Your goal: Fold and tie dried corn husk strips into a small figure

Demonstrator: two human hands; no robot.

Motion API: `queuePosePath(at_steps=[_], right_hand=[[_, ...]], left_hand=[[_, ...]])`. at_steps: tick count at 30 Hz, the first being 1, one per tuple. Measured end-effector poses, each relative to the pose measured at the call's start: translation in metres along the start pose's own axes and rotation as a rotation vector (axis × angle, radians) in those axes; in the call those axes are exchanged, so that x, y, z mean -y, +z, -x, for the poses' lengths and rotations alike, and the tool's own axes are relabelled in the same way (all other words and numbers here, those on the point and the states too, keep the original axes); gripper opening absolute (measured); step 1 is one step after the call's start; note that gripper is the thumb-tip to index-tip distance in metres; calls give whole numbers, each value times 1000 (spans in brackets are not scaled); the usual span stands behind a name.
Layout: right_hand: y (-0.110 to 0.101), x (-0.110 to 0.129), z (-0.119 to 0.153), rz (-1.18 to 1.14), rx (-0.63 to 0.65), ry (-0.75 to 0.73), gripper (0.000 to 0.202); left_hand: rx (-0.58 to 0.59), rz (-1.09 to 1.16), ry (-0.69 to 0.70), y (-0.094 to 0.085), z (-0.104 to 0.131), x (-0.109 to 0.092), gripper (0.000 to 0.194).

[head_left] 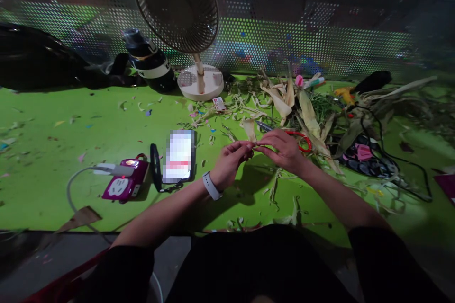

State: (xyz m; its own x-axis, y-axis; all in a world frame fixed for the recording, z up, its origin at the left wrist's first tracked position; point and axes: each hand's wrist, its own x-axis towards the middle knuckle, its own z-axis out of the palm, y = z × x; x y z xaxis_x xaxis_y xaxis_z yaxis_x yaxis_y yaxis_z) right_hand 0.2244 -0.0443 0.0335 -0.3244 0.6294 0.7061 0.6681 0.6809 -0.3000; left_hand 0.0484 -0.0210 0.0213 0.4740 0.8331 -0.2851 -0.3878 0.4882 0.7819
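Note:
Above the green table, my left hand [231,161], with a pale band on its wrist, and my right hand [279,149] meet at the fingertips. Both are closed in a pinch on a small dried corn husk piece [249,129], whose pale, flared end sticks up beyond the fingers. The pinched part is mostly hidden. Just behind my right hand lie scissors with red handles [304,141], partly covered by that hand. A heap of dried husks [308,116] spreads to the right of them.
A fan [201,83] and a dark bottle [151,66] stand at the back before a perforated metal screen [263,38]. Left of my hands lie a phone [179,156] and a purple power bank [128,180] with a cable. Husk scraps litter the green table [106,118]. A black cord [408,165] curls at right.

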Motion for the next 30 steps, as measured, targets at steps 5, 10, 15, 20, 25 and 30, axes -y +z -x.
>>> queuePosePath(at_steps=[5,10,15,20,25,30], right_hand=[[0,0,2,80,5,-43,6],[0,1,1,202,-5,-127,3],[0,-3,2,237,9,-184,3],[-1,-5,4,179,10,-198,3],[-2,-5,7,189,26,-229,10],[-1,-5,7,215,27,-215,7]], left_hand=[[3,33,-16,0,0,0,19],[-69,84,-71,4,3,3,16],[-56,262,-202,7,1,5,15],[22,367,-257,6,1,3,11],[24,383,-249,7,4,1,10],[29,353,-240,7,5,5,10]])
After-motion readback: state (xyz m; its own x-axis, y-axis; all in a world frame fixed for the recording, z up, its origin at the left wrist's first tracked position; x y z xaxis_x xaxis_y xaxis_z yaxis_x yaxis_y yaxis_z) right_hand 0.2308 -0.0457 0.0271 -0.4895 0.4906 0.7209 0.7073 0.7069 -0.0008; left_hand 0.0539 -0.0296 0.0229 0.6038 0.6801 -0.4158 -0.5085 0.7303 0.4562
